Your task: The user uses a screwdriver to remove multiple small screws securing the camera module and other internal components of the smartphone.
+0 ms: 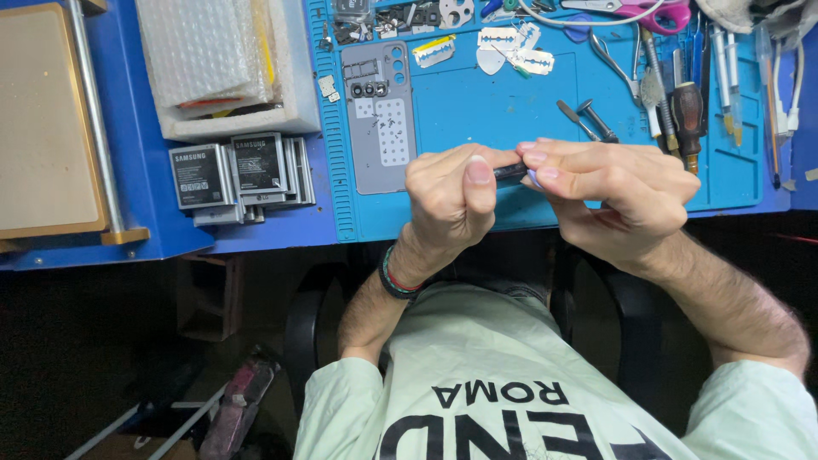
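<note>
Over the bench edge, head view: we see both hands meeting above the near rim of the blue mat.
Left hand: fingers curled, thumb up toward us, grip pinched shut on one end of a small dark part.
Right hand: fingers laid over the other end of the same part, grip closed on it; a pale bit shows just under the fingertips, too small for us to tell what it is.
Dark part: held between the two hands, in the air above the mat's front edge, mostly hidden by fingers.
Wrist: a dark band with red and green beads sits on the left wrist.
Mat, left side: a grey phone back lies flat, with tiny screws scattered on it.
Mat, top: razor blades lie near the middle; pink-handled scissors lie at the far edge.
Mat, right: screwdrivers and tweezers lie side by side, well apart from the hands.
Left of mat: batteries lie stacked in a loose pile on the blue bench, below a white tray of bubble wrap.
Far left: a tan plate with a metal rod along it.
</note>
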